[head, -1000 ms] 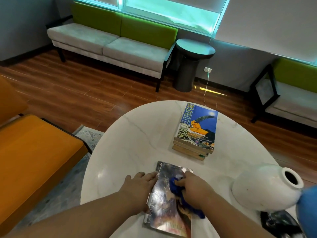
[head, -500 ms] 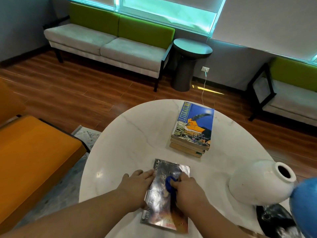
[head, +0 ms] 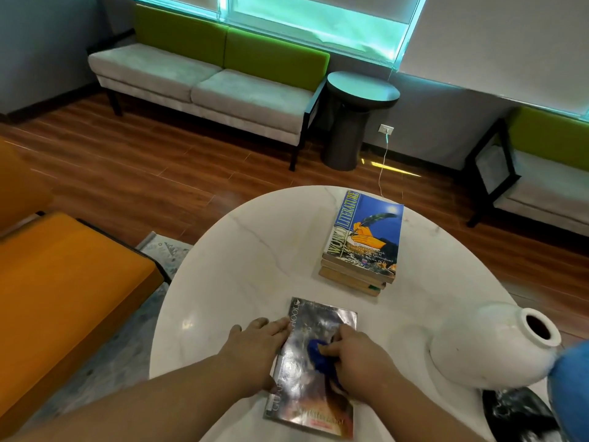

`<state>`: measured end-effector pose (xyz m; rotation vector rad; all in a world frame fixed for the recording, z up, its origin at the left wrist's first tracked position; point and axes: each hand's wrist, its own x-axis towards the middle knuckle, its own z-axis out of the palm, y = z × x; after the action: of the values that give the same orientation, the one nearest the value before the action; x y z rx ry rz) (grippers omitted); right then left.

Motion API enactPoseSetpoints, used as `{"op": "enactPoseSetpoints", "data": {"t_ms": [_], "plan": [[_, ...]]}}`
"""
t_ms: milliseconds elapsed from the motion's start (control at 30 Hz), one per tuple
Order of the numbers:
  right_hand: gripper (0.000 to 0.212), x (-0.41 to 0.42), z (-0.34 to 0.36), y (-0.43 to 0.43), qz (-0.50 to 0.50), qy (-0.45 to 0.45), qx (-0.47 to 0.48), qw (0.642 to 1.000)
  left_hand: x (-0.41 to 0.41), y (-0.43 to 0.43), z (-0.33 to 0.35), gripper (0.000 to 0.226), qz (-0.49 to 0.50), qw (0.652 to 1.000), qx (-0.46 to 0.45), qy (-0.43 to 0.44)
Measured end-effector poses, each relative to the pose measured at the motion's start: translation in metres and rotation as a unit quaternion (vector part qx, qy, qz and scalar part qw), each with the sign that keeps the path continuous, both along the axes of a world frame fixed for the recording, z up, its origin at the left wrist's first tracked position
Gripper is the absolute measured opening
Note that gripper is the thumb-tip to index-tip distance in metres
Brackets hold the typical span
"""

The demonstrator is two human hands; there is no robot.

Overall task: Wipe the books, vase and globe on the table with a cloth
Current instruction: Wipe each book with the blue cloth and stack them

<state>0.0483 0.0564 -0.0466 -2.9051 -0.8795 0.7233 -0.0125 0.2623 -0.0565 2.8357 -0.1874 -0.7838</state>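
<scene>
At the near edge of the round white marble table (head: 239, 282), a glossy silver-covered paperback book (head: 306, 393) lies flat, long axis running away from the person, spine to the left. The left hand (head: 255, 349) presses straight fingers on that edge, probably against sliding. The right hand (head: 360, 355) clenches a crumpled blue cloth (head: 320, 355) on the cover. A stack of books (head: 363, 244) lies beyond.

Looked forward and down from head height onto the round desk (head: 242, 266), wide-angle. Sat close over its near edge, cutting off that edge at the bottom. Reached beyond to the floor (head: 143, 173), sofa (head: 204, 81) and window (head: 318, 23) at the far wall.
</scene>
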Motion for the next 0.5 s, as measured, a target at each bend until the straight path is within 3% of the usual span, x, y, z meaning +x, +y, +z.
{"op": "enactPoseSetpoints", "data": {"t_ms": [67, 233, 400, 500], "plan": [[0.048, 0.005, 0.002, 0.008, -0.012, -0.035, -0.026, 0.999, 0.001, 0.001, 0.000, 0.104, 0.001, 1.000, 0.002, -0.001], [0.034, -0.013, -0.009, 0.015, -0.003, 0.016, 0.057, 0.998, 0.000, 0.001, -0.001, 0.104, -0.002, 1.000, 0.003, 0.001], [0.046, 0.015, -0.006, 0.007, -0.036, -0.042, -0.017, 0.998, 0.000, 0.003, -0.001, 0.106, -0.001, 1.000, -0.003, -0.003], [0.044, 0.004, -0.009, 0.022, -0.014, -0.034, 0.008, 0.999, 0.000, 0.003, -0.002, 0.106, -0.002, 1.000, 0.002, -0.001]]}}
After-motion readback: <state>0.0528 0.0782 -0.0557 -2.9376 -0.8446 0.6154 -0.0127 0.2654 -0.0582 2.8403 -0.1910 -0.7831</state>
